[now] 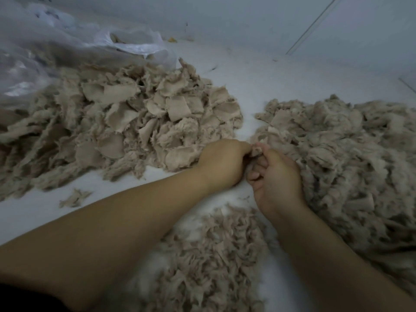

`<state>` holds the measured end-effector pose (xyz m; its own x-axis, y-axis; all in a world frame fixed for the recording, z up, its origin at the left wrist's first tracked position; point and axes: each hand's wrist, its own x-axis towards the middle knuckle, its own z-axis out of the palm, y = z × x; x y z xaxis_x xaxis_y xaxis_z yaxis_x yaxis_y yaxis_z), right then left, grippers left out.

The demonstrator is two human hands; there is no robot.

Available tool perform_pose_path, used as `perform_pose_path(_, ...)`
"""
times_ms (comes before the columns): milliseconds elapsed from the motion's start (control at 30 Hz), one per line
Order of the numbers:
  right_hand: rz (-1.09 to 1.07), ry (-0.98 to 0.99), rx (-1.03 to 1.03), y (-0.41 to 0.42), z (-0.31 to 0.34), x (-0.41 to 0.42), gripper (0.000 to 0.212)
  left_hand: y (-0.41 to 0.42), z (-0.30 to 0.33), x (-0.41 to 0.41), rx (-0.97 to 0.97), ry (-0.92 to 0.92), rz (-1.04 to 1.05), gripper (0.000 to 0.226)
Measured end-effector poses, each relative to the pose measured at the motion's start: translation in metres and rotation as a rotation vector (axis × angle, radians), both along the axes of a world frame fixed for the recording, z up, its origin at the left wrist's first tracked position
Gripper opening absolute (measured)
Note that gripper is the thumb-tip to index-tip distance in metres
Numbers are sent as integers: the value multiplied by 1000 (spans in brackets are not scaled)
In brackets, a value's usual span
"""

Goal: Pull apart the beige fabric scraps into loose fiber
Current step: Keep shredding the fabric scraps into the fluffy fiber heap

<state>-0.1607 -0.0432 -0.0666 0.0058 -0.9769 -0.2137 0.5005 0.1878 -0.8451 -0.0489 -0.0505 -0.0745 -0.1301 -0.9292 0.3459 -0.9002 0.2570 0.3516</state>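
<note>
Beige cloth lay in three heaps on a pale grey counter (258, 86) as a person worked a single small scrap (255, 151) between both hands. The left hand (221, 163) and right hand (275, 179) met at the middle of the view, fingers curled and pinching the scrap from either side, with the hands touching or nearly so. To the left sat the pile of unpulled scraps (126, 122), flat ragged-edged pieces with frayed borders, spilling from beside a crumpled clear plastic bag (74, 41). To the right rose a mound of loose fiber (351, 154), fluffy and shapeless, and a second fluffy heap (211, 255) lay near the forearms. One stray scrap (74, 198) rested apart on the bare surface. Judged by the heaps, the job looked roughly half done: much fiber was already teased out, yet a large share of flat pieces remained to be pulled apart. The bag's contents could not be made out.
</note>
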Motion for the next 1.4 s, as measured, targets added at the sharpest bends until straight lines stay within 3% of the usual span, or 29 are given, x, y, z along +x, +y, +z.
perform_pose_path(100,-19,-23,53,-1,1,0,17,9,-2,27,34,13,-89,16)
perform_pose_path(267,-25,4,51,0,2,2,16,21,1,70,-37,-75,-50,23)
perform_pose_path(400,-47,-4,51,2,2,3,17,26,3,56,-132,-328,-54,28)
perform_pose_path(467,-52,-10,46,2,2,4,17,25,6,41,-139,-357,-21,29)
perform_pose_path(567,-32,-24,36,3,2,3,18,16,10,16,-80,-262,-1,29)
perform_pose_path(667,-12,-24,47,3,4,3,19,4,9,4,32,-175,37,14)
perform_pose_path(933,34,-50,147,-3,6,-3,24,34,-3,24,-40,-12,-66,18)
perform_pose_path(1133,12,-1,124,-3,4,-1,22,58,-4,46,-4,346,56,19)
perform_pose_path(1233,138,186,-40,3,3,0,10,56,5,36,100,684,77,24)
perform_pose_path(1333,312,281,-221,6,3,-3,21,52,11,26,200,1087,64,26)
perform_pose_path(1400,379,312,-268,8,4,-4,22,51,12,24,236,1240,53,22)
